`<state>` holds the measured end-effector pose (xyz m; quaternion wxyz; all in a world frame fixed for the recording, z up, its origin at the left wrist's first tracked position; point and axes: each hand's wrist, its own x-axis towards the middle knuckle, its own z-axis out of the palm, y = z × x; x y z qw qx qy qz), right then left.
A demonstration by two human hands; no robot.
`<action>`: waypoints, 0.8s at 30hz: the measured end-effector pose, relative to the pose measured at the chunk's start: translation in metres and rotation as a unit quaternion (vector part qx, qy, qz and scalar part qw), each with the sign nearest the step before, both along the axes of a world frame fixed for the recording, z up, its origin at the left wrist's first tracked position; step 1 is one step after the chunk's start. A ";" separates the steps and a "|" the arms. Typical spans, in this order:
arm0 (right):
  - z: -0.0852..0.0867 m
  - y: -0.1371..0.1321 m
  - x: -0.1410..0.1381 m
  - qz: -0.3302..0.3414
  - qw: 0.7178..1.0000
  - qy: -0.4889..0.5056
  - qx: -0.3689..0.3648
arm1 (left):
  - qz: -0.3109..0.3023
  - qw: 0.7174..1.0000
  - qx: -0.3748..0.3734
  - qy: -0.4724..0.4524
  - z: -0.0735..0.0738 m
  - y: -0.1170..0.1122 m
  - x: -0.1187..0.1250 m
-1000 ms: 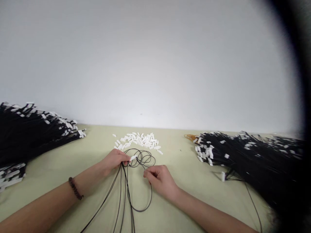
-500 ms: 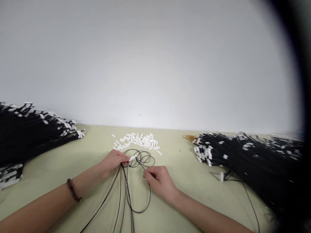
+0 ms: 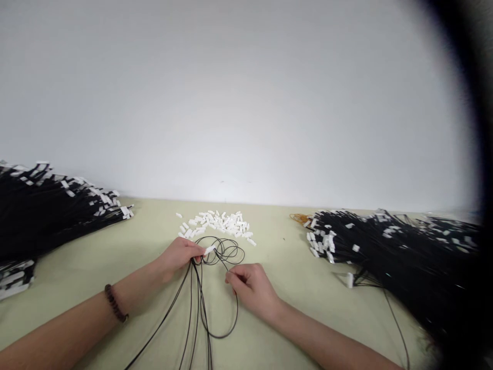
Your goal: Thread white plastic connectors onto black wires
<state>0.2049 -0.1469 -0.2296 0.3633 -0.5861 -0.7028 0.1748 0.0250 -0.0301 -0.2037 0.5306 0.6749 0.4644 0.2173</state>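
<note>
Between the thumb and fingers of my left hand [image 3: 182,254] is a white connector [image 3: 210,250], its free end pointing up and right. Thin black wires [image 3: 199,293] hang below that hand toward the front of the table, and more of them loop in coils [image 3: 231,251] just beyond the connector. My right hand [image 3: 249,285] pinches one black wire a little to the right, and this wire runs up toward the connector. The wire's tip inside the right fingers is hidden.
Loose white connectors [image 3: 227,224] lie in a pile behind the coils. Bundles of black wires with white ends stand at the left [image 3: 46,216] and right [image 3: 385,257]. An orange wire coil [image 3: 300,219] sits beside the right bundle. A pale wall [image 3: 246,103] closes off the back.
Almost nothing differs. The whole view has shifted very slightly, and both hands keep their grip on the connector and the wire.
</note>
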 end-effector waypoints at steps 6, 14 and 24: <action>0.001 0.001 0.000 -0.008 1.000 -0.015 -0.002 | -0.004 1.000 0.003 -0.001 0.000 -0.001 0.000; 0.002 0.001 -0.002 -0.004 1.000 -0.016 0.001 | -0.002 1.000 0.000 -0.002 -0.001 0.001 -0.001; 0.002 0.001 -0.001 -0.010 1.000 -0.003 -0.004 | -0.013 1.000 0.004 -0.008 -0.002 0.001 -0.001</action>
